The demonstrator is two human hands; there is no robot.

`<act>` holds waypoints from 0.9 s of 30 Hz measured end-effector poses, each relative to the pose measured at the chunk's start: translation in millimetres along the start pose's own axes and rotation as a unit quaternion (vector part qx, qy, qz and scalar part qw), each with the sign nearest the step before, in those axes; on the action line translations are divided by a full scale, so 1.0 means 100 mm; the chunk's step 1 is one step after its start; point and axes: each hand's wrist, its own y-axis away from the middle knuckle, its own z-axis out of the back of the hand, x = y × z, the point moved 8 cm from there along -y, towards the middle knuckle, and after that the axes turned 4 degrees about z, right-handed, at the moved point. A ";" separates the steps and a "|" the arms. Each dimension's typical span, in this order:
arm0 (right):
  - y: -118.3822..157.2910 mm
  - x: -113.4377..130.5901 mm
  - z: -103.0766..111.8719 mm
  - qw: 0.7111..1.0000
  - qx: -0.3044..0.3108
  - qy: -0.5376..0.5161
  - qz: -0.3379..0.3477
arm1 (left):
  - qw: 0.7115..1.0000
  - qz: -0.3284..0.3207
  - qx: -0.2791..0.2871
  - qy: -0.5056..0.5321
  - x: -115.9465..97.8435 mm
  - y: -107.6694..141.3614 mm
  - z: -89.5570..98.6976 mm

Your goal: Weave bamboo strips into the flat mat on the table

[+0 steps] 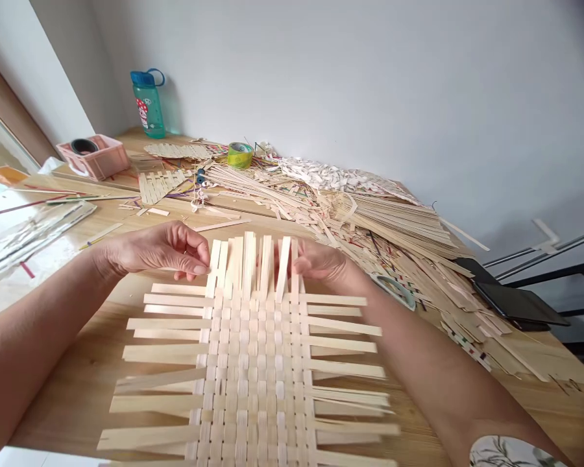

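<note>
A flat woven mat of pale bamboo strips [253, 370] lies on the wooden surface [78, 389] right in front of the person, its near end running out of view. The middle is tight over-and-under plaiting, a dense checkered block, and from where I stand that much looks done. Around it, the work is left open: loose strip ends [345, 344] stick out unbound along both long sides, and at the far edge a row of raised strips [282, 269] stands up off the surface, bent away from the weave.

The left hand [156, 250] sits at the far left corner of that row, its fingers [199, 266] curled narrow, with the tips at the outermost raised strip; whether they actually pinch it, I cannot tell. The right hand [318, 263] is on the other side, behind the raised strips, and its fingers [302, 263] are partly hidden by them, so their hold is unclear too.

Further out, the surface is heaped with a big fan of cut strips [394, 224], offcuts and a smaller woven piece [158, 185]. A roll of tape [394, 290] lies by the right forearm. Toward the wall stand a teal water bottle [148, 107], a pink crate [92, 157] and a yellow-green tape roll [240, 155], while a dark tablet [516, 301] lies off to the right
</note>
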 end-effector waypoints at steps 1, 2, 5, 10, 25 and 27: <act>0.02 0.03 -0.01 0.998 -0.030 -0.047 0.023 | 1.000 0.000 -0.004 -0.007 -0.01 0.01 0.03; 0.04 0.06 -0.01 0.993 -0.060 -0.089 0.039 | 1.000 -0.002 -0.014 -0.012 -0.02 0.02 0.06; 0.11 0.07 -0.07 0.987 -0.087 -0.132 0.013 | 0.999 -0.009 -0.042 -0.017 -0.04 0.05 0.17; 0.10 0.00 -0.27 0.990 -0.048 -0.115 -0.067 | 0.998 -0.008 -0.054 -0.024 -0.03 0.06 0.20; 0.07 -0.04 -0.19 0.988 -0.135 -0.031 -0.061 | 0.991 0.015 -0.096 -0.091 -0.10 0.10 0.20; 0.05 -0.02 -0.20 0.988 -0.139 -0.020 -0.061 | 0.989 0.021 -0.102 -0.102 -0.08 0.10 0.21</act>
